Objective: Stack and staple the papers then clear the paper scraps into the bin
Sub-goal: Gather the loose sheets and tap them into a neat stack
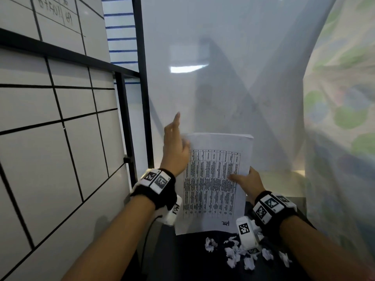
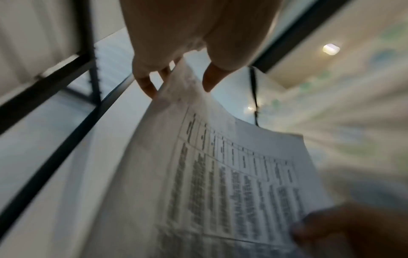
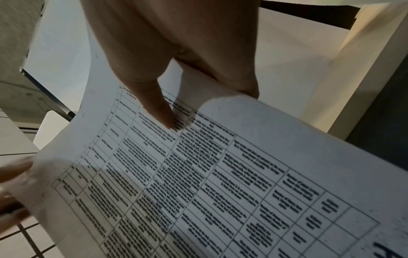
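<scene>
Before pale wall (image 1: 223, 47), papers (image 1: 213, 189) in pinch of right fingers (image 1: 235, 177), left fingers (image 1: 177, 122) loose astride top corner.

The right hand (image 1: 246, 182) grips the papers (image 1: 213, 179); left hand (image 1: 175, 147) touches their top-left corner; scraps (image 1: 233, 252) lie below.

Both forearms reach forward. The right hand (image 1: 246, 180) pinches the papers (image 1: 213, 189), thumb on top; the left hand (image 1: 175, 147) is raised, index finger extended.
</scene>
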`<state>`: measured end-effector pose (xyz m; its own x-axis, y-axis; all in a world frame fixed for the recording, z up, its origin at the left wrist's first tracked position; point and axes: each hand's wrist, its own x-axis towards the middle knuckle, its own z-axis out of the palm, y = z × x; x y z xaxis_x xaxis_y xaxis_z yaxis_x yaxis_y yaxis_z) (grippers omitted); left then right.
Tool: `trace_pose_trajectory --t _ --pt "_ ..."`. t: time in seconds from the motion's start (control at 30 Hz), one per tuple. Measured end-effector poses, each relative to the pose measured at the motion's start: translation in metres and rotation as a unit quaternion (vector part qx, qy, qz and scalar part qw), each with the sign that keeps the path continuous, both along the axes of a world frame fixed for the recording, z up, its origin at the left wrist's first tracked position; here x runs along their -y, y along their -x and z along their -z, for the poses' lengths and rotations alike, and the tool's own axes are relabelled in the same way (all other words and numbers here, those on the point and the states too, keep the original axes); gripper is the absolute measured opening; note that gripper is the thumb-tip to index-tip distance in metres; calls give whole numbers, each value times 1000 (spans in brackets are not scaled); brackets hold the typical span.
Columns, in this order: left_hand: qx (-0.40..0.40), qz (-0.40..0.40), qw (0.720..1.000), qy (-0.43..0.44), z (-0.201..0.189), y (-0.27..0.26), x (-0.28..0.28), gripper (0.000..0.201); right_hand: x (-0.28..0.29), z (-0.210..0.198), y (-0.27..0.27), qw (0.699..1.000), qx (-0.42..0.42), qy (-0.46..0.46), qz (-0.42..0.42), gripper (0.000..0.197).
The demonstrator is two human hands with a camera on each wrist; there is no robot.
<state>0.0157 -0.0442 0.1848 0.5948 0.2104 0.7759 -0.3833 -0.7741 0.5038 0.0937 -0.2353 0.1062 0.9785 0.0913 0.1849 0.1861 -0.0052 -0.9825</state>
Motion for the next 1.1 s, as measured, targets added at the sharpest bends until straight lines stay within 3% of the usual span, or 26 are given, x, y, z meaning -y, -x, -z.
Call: trace_pose_trajectory --t 0.07,0.13,0.33,0.4,0.47,0.53,0.6,0.67,0.73,0.83,0.93,1.0,1.1 --pt "-82 -117 968 -207 -8 3 0 74 2 0 1 1000 -4 -4 -9 32" --pt "-180 -158 919 -312 -11 5 2 69 3 -3 2 1000 -10 -7 -21 26" --pt "-205 -134 916 -316 -21 2 2 56 2 -4 0 999 -22 2 -25 9" --pt "-171 -147 929 -293 -25 1 -2 52 2 -2 -3 1000 -27 3 -16 13" --pt "-148 -155 951 -224 -21 -2 -11 62 3 0 -5 999 -30 -3 -12 20" --pt "-169 -70 982 -56 -11 -3 -20 81 5 1 -5 999 -30 -15 -10 28" --pt "-201 75 966 141 9 -3 -22 75 7 1 -5 999 -25 -16 -13 26" --pt "-202 102 946 232 24 -5 -22 49 8 -1 -3 999 -19 -5 -26 10" --pt "-163 74 956 235 31 -6 -19 33 9 -4 -2 999 0 5 -33 17" --pt "-128 90 953 261 37 -4 -13 35 10 -4 -1 999 18 17 -33 19" --pt "-159 111 948 254 48 1 -5 42 11 5 2 998 19 55 -36 17" --pt "-166 102 949 248 52 -1 -4 40 13 8 6 997 20 71 -36 33" --pt "-174 96 942 272 50 -8 -6 38 14 5 8 995 17 85 -39 40"
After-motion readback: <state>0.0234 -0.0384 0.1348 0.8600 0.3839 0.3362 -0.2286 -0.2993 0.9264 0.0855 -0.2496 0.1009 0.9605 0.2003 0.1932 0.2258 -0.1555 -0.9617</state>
